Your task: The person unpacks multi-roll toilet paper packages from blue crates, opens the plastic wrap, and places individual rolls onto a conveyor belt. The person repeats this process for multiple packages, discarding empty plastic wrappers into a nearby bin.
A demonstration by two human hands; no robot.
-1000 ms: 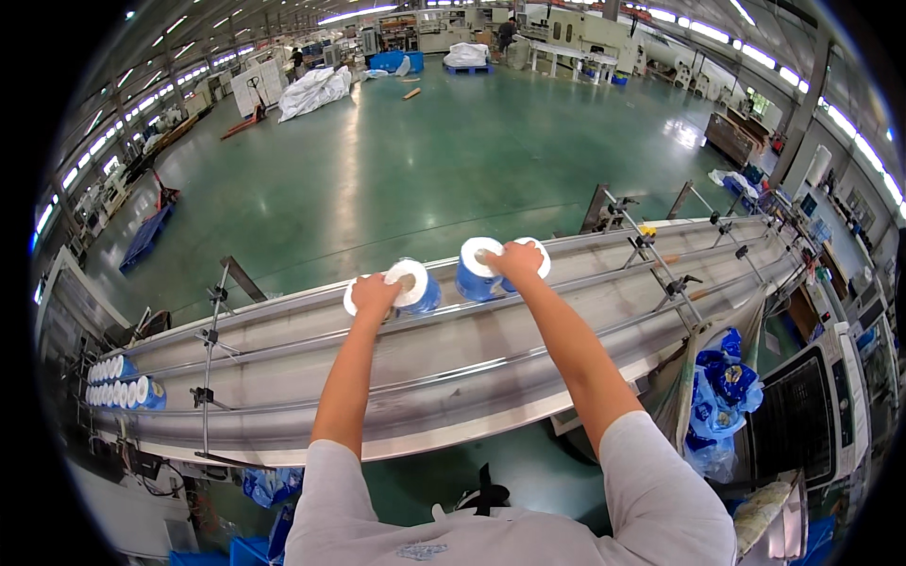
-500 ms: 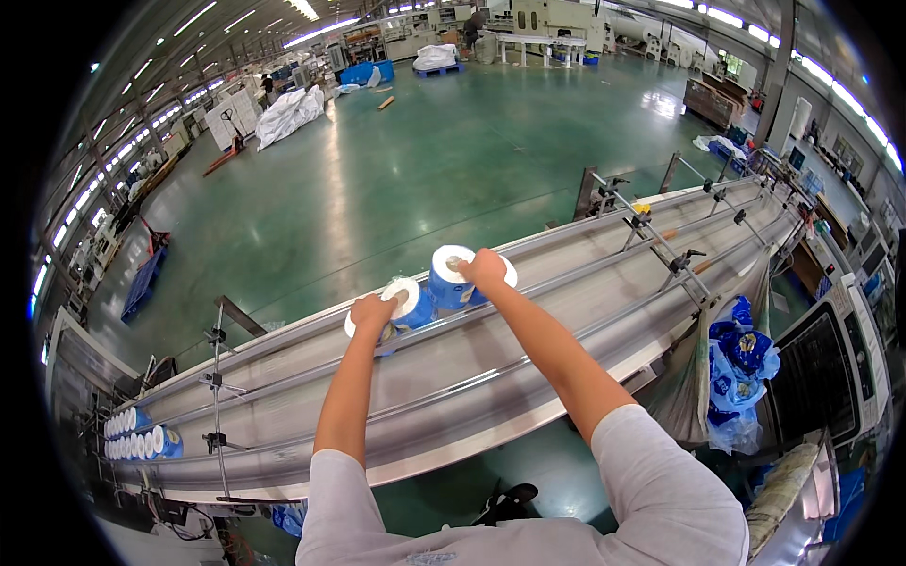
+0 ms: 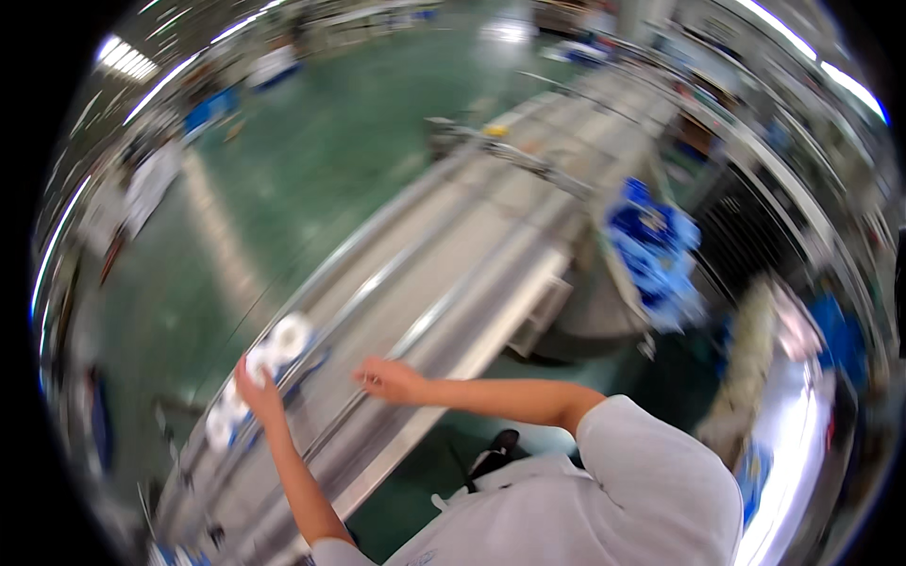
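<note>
A person's right hand (image 3: 392,380) hovers empty over the middle of the steel conveyor (image 3: 453,283), fingers loosely curled. Just beyond, the left hand (image 3: 257,394) rests against white rolls in blue wrapping (image 3: 274,347) at the conveyor's far edge — whether it grips them cannot be told through the blur. The rolls lie in a short row — round white ends showing. Farther off, blue bags (image 3: 651,245) hang beside the line.

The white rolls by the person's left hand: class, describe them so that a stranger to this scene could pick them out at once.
Find the long steel conveyor that runs slantwise across the green floor. Follow it down to the lower left, where the left hand rests against a row of white rolls with blue wrapping. They are the only round white things on the conveyor; the right hand hovers apart, empty.
</note>
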